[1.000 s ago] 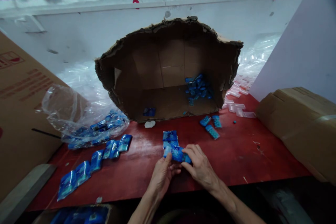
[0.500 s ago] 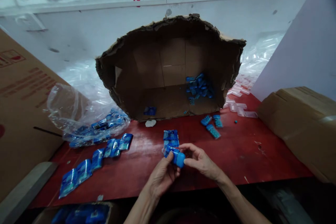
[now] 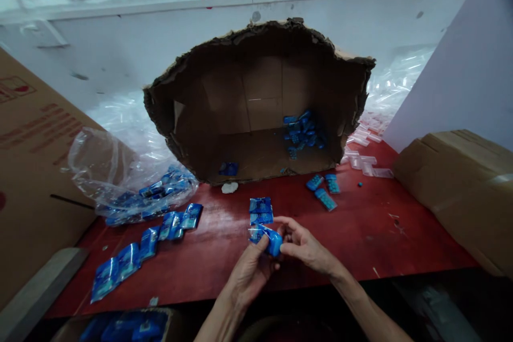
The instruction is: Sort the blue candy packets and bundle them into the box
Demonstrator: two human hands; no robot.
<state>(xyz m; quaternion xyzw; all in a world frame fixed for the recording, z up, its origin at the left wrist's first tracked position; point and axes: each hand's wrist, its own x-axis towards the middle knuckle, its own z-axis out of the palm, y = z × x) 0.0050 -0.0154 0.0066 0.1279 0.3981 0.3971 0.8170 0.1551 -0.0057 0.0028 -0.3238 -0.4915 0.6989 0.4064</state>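
Note:
A small blue container [image 3: 274, 243] is held between my two hands above the red table's front part. My left hand [image 3: 253, 267] grips it from the left, thumb on top. At its right side, the thumb and fingers of my right hand [image 3: 302, 246] are pinched round its end. Blue printed packets [image 3: 261, 210] lie just beyond my hands. Part of another blue packet [image 3: 255, 233] shows beside my left thumb; whether it is held cannot be told. Further right lie three small blue containers with beads [image 3: 325, 199].
A torn-open cardboard box [image 3: 256, 155] holds a pile of blue containers [image 3: 304, 131]. Blue packets [image 3: 128, 262] line the left of the red table [image 3: 360, 240], near a plastic bag of packets [image 3: 160, 192]. Clear cases [image 3: 368, 165] and a carton [image 3: 457, 187] are at right.
The blue container has turned slightly between my hands, and my right fingers have closed in more around it. The view has shifted very slightly.

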